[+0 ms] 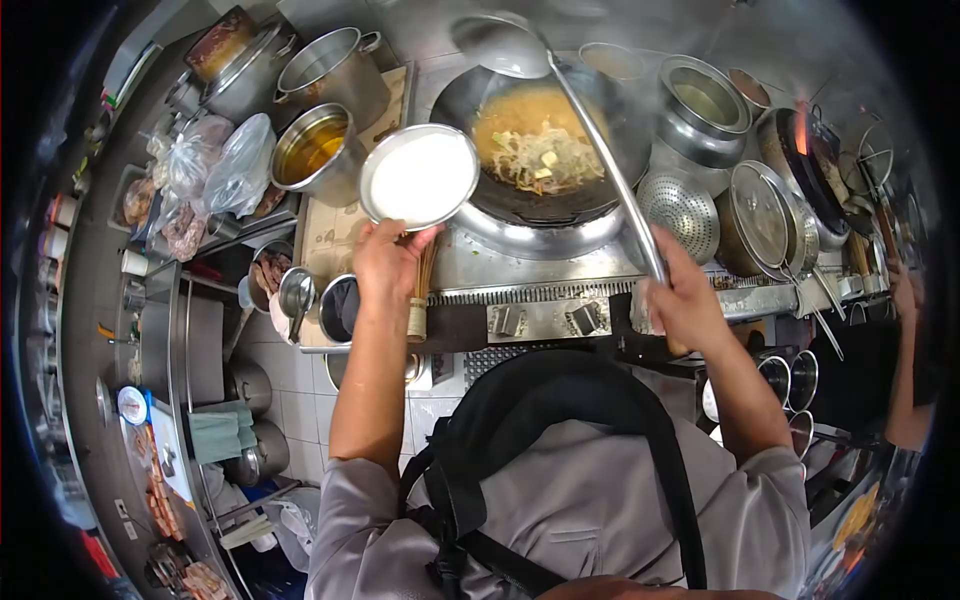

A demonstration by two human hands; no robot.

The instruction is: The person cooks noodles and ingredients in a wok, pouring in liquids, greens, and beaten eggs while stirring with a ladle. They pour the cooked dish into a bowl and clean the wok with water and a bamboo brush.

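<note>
My left hand (392,258) grips the near edge of a round metal bowl (456,211) with smooth white contents, raised to the left of the wok. My right hand (690,305) is wrapped round the handle end of a long metal ladle (596,140). The ladle's cup hangs above the far rim of the wok, blurred and apart from the food. Inside the dark wok (455,105) lies yellowish broth with pale strips of food (535,150) and a small pale yellow cube. Steam or haze veils the back of the stove.
Left of the wok stand a metal pot of amber liquid (312,150) and a taller pot (335,80). A perforated strainer (678,215), a lidded steel pot (705,110) and wire skimmers (765,215) are on the right. Another person's arm (905,375) is at the far right, near a flame (801,130).
</note>
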